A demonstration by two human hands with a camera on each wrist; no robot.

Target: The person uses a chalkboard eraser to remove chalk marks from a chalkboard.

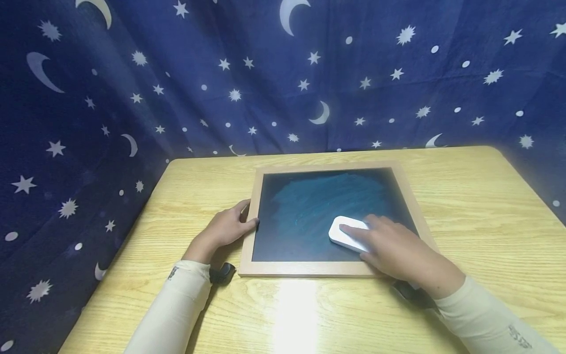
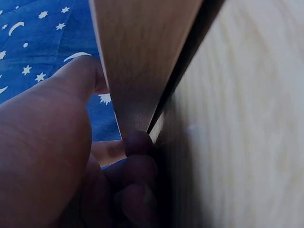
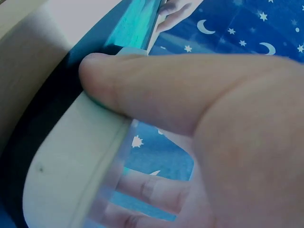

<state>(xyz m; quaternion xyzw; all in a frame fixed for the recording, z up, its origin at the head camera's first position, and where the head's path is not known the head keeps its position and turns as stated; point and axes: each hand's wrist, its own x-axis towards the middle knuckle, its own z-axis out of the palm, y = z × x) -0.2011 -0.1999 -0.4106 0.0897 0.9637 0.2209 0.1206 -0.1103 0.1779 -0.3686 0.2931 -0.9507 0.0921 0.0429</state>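
Observation:
A small chalkboard (image 1: 283, 246) with a light wooden frame lies flat on the table, its dark surface covered by a smeared blue-green chalk haze. My right hand (image 1: 393, 248) grips a white chalkboard eraser (image 1: 342, 231) against the lower right part of the surface, index finger laid along its top. In the right wrist view the thumb presses one side of the eraser (image 3: 71, 156), with fingers on the far side. My left hand (image 1: 225, 228) holds the frame's left edge, thumb over the top. The left wrist view shows its curled fingers against the frame's side (image 2: 142, 52).
The wood-grain table (image 1: 477, 206) extends around the board on all sides. A dark blue curtain (image 1: 265, 73) with moons and stars hangs behind the table and along its left and right sides. Black wrist straps (image 1: 223, 274) sit under both wrists.

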